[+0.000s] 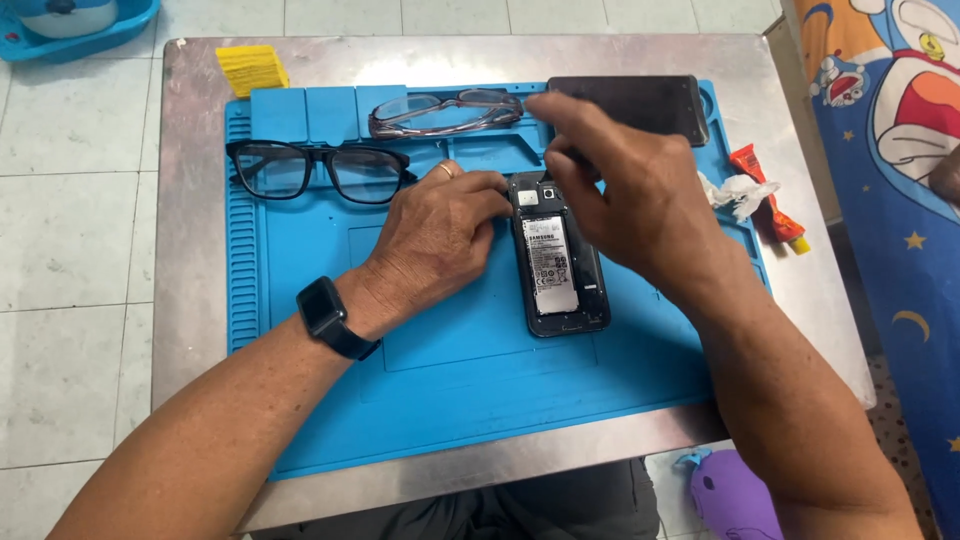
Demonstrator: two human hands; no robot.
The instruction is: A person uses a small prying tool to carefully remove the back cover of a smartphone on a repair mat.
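Opened smartphone (557, 258) lies back-up near centre of frame on a blue silicone repair mat (460, 370), rear cover off, battery w/ white label showing. Mat sits on a metal table (190, 300).

Left hand (435, 240) rests palm-down on the mat just left of the phone, fingers curled, fingertips touching the phone's upper left edge; ring on one finger, black smartwatch (325, 312) on the wrist. Right hand (625, 185) hovers over the phone's top end, fingers bunched as if pinching sth small by the camera area; can't tell what, if anything, is between them.

Upper left of mat: black-framed glasses (320, 170). Above centre: clear/grey-framed glasses (445, 110). Upper right, just behind the right hand: dark flat panel (640, 105), prob. the back cover or another phone. Right edge of mat: orange tube (768, 195) w/ crumpled white tissue (735, 190) touching it. Yellow stack of small sheets (252, 68) at table's top left corner.
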